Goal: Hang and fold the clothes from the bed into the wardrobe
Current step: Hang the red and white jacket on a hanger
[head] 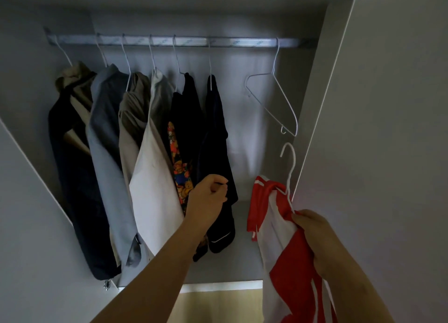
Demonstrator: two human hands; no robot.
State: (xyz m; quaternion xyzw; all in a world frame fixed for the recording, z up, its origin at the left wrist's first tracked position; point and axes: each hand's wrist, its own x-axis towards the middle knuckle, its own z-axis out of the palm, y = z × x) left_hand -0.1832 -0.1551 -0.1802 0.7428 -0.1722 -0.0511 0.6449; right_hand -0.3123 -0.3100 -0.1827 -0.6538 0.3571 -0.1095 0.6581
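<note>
Broad red and white blocks are shown on the held garment (288, 262). The hanger in it (292, 167) and the empty hanger (283, 101) are finished white; the rail (194, 42) is silver-grey. Hung items are coloured, left to right: navy jacket (70, 189) lined beige, grey-blue garment (106, 138), khaki garment (132, 109), white garment (152, 182), orange-and-blue floral print (179, 170), navy garment (218, 133) piped white.

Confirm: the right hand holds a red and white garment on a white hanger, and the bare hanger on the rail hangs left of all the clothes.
Wrong: the head view shows the bare hanger on the rail right of all the clothes. The right hand does hold the red and white garment on its white hanger.
</note>
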